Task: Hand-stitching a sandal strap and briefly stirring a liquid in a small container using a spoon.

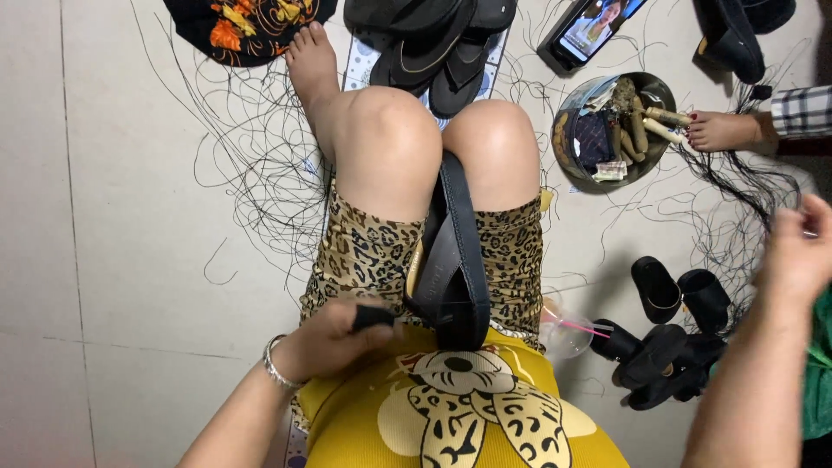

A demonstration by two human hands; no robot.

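Head view, looking straight down on a seated person's lap.

Hidden or unclear: right hand (802, 247) at 3 o'clock is motion-blurred and partly cut by the frame edge; fingers look curled but what they pinch, cannot tell. Left hand (334, 338) at 7 o'clock, fingers curled shut round a small black piece (374, 317); most of that piece is buried in the fist. Black sandal (452, 260) stands on edge at centre, wedged between the thighs, its lower end against the yellow shirt (468, 416); the sole face is not visible. Clear plastic cup (563, 334) at 4 o'clock is half hidden behind the hip, pink straw poking out.

Cut off at 12 o'clock: stack of black sandals (442, 43) and a dark cloth with orange print (247, 26). Phone (589, 30) at 1 o'clock, screen lit, content too small to read. Another person's foot (724, 130) enters at 2 o'clock, leg cut off.

Containers: round metal bowl (646, 95) at 2 o'clock, holding rolled brown bundles and dark bits, hard to identify. Pile of black strap pieces (667, 351) at 4 o'clock. Loose black threads (251, 156) litter the floor.
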